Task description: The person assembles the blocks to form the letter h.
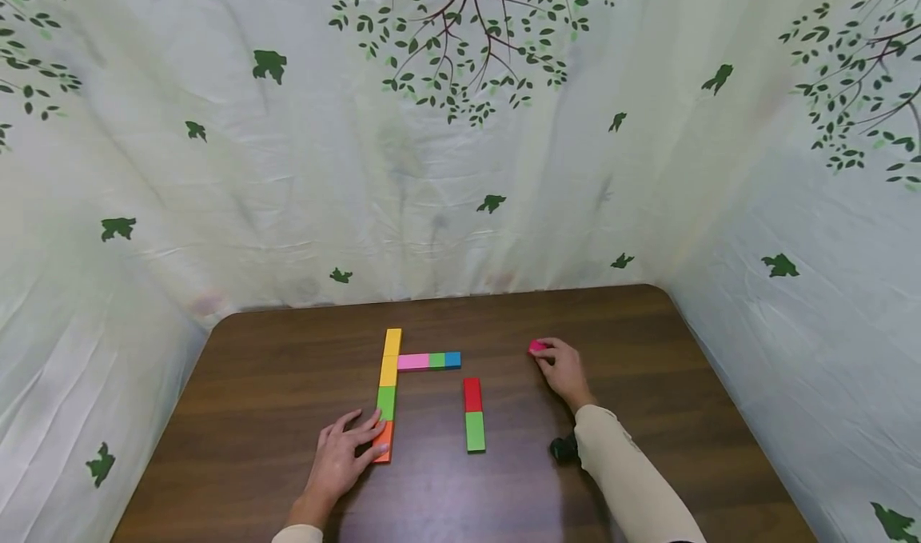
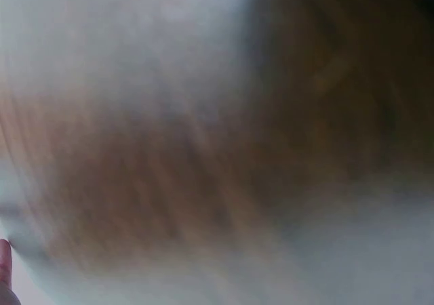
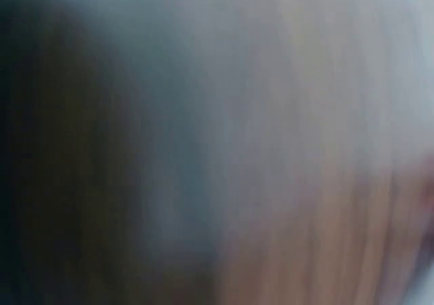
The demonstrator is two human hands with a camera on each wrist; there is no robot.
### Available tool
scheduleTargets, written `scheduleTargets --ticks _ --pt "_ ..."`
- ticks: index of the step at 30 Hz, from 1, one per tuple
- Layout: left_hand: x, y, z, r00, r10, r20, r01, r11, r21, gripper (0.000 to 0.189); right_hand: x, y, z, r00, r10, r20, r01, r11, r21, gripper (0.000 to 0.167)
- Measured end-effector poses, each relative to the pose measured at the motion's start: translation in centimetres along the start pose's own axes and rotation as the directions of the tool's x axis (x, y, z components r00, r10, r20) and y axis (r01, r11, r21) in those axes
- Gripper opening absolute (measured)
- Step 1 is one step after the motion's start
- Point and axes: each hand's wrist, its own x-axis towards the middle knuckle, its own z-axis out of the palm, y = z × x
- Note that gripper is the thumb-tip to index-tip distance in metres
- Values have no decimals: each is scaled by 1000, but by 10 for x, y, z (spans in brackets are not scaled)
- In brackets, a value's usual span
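Note:
My left hand [image 1: 340, 457] lies beside a column of blocks in the head view, its fingers spread and loosely bent. Fingertips touch the left side of the orange block [image 1: 384, 442] at the column's near end. Above that come a green block [image 1: 386, 403] and two yellow blocks [image 1: 388, 371]. My right hand [image 1: 565, 371], farther right, pinches a small magenta block [image 1: 536, 346] between thumb and fingers. Both wrist views are heavily blurred; a fingertip [image 2: 5, 264] shows at the left wrist view's edge.
A pink block [image 1: 413, 362], a small green block [image 1: 436, 361] and a blue block [image 1: 452, 360] run rightward from the column. A red block [image 1: 472, 395] meets another green block [image 1: 475, 433] on the brown table [image 1: 532, 495]. Leaf-patterned cloth [image 1: 432, 247] hangs behind.

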Motion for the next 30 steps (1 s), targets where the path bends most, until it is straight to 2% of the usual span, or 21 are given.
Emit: scheduleTargets --ticks 4,8,19,25,30 --pt "-1 -1 1 1000 -7 4 7 1000 -2 50 -2 -5 6 998 -49 -25 50 999 2 8" --pt "0 -2 2 1000 -9 4 9 1000 1 50 -3 -11 12 997 -69 -18 70 997 30 8" --pt "0 -2 -1 1000 -11 12 12 1000 -10 51 -5 -27 26 992 -96 79 92 994 57 9" --pt "1 -1 -3 999 -23 35 24 1000 -7 50 -4 -34 32 985 -93 144 83 994 71 11" --pt "1 0 -2 999 -20 30 20 1000 -7 51 -4 -40 37 978 -110 179 99 993 69 12"
